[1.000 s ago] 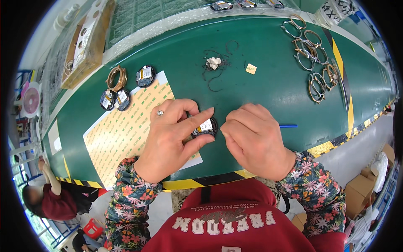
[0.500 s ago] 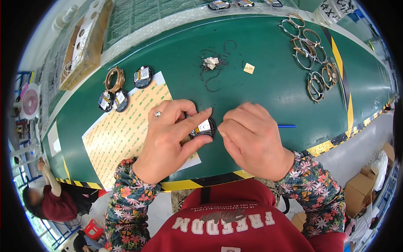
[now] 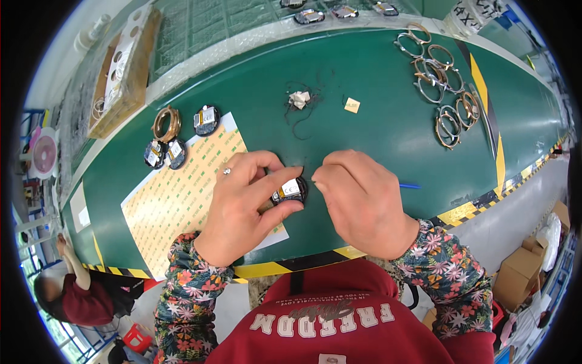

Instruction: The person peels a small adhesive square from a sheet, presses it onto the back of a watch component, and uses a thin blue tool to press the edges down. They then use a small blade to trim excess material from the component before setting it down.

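My left hand (image 3: 242, 203) grips a round black watch module (image 3: 290, 190) by its edges, thumb and fingers curled about it. A white battery with an orange strip shows on the module's upper face. Just right of it, my right hand (image 3: 364, 200) is closed in a pinch, its fingertips close to the module's edge but apart from it. Whatever those fingertips hold, if anything, is too small to make out. Under and beside my left hand lies a tan adhesive sheet (image 3: 176, 203) with green print on a white backing.
Similar round modules (image 3: 207, 121) and stacked bronze rings (image 3: 165, 124) sit at the left. Several metal watch rings (image 3: 448, 126) lie at the right. Black scraps (image 3: 300, 100), a small yellow square (image 3: 351, 105) and a blue stick (image 3: 410, 186) are on the green table (image 3: 254, 79).
My right hand has shifted slightly left and stays pinched. My left hand keeps its hold on the watch module. The view has moved a little.
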Demonstrator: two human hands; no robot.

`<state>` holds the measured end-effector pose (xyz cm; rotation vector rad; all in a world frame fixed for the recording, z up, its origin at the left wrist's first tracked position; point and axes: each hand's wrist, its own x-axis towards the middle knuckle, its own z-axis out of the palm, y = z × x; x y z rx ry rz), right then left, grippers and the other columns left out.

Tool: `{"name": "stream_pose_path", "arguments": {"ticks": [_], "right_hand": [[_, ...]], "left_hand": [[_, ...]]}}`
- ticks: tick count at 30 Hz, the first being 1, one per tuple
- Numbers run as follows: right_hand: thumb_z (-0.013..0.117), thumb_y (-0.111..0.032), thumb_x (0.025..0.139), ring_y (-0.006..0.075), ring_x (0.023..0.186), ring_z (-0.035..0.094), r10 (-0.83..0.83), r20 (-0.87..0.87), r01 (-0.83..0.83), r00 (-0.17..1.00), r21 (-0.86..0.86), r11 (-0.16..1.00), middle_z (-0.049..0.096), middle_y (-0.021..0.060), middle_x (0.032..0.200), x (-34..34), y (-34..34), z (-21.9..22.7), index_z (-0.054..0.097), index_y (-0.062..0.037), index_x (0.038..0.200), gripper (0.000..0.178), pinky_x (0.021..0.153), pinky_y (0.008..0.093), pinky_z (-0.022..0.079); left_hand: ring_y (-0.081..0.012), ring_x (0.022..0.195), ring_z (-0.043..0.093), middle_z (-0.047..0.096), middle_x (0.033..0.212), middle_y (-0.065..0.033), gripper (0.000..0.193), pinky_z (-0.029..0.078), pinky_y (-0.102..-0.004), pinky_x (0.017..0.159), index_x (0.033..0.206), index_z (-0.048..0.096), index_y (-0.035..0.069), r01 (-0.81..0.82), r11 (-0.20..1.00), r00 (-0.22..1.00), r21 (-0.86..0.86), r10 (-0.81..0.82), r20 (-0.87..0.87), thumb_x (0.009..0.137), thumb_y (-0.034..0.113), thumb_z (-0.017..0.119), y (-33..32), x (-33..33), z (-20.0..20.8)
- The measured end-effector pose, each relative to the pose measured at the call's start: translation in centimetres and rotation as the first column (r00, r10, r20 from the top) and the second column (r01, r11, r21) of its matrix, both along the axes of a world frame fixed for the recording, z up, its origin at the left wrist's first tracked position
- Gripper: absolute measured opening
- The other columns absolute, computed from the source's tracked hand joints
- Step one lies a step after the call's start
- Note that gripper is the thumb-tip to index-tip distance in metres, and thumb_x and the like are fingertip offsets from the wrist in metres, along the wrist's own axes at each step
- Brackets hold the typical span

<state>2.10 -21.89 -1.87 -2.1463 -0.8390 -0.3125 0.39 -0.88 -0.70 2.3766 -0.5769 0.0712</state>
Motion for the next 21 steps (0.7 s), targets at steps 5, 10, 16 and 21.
{"name": "stream_pose_path", "arguments": {"ticks": [5, 10, 16, 21], "right_hand": [[0.069, 0.004, 0.073, 0.0318, 0.076, 0.062, -0.056, -0.076, 0.057, 0.996, 0.007, 0.998, 0.062, 0.0122, 0.091, 0.1, 0.0, 1.5, 0.064, -0.0021, 0.093, 0.021, 0.064, 0.0410, 0.051], [0.068, 0.004, 0.075, 0.0306, 0.073, 0.062, 0.019, -0.231, -0.011, 0.973, 0.034, 0.999, 0.065, 0.0109, 0.082, 0.1, 0.8, 2.9, 0.068, -0.0028, 0.090, 0.016, 0.063, 0.0389, 0.050], [0.067, 0.003, 0.078, 0.0255, 0.068, 0.061, 0.018, -0.319, 0.001, 0.948, 0.059, 0.998, 0.065, 0.0099, 0.081, 0.2, 1.5, 3.5, 0.068, -0.0009, 0.089, 0.011, 0.057, 0.0336, 0.048], [0.068, 0.002, 0.079, 0.0232, 0.066, 0.061, 0.032, -0.321, -0.017, 0.947, 0.049, 0.999, 0.065, 0.0097, 0.080, 0.4, 1.7, 3.9, 0.069, -0.0008, 0.088, 0.009, 0.055, 0.0322, 0.047]], "left_hand": [[-0.0222, 0.071, 0.064, 0.065, 0.094, -0.0088, 0.040, 0.052, -0.0325, 0.059, 0.113, 0.064, 0.006, -0.029, 0.986, 0.992, -0.165, 0.008, -0.125, 0.077, 0.011, 0.081, 0.0, -0.6, -0.1], [-0.0199, 0.070, 0.066, 0.065, 0.094, -0.0097, 0.038, 0.054, -0.0286, 0.056, 0.116, 0.062, 0.006, -0.035, 0.966, 0.993, -0.255, 0.006, -0.114, 0.082, 0.009, 0.079, 0.4, -0.9, 0.1], [-0.0207, 0.073, 0.067, 0.066, 0.095, -0.0107, 0.038, 0.055, -0.0292, 0.057, 0.116, 0.062, 0.006, -0.006, 0.938, 0.999, -0.346, -0.008, -0.038, 0.082, 0.008, 0.078, 0.5, -0.9, -0.1], [-0.0237, 0.074, 0.067, 0.066, 0.096, -0.0119, 0.038, 0.055, -0.0312, 0.057, 0.115, 0.062, 0.005, 0.020, 0.951, 0.999, -0.309, -0.007, 0.044, 0.081, 0.006, 0.078, 0.7, -1.0, 0.0]]}}
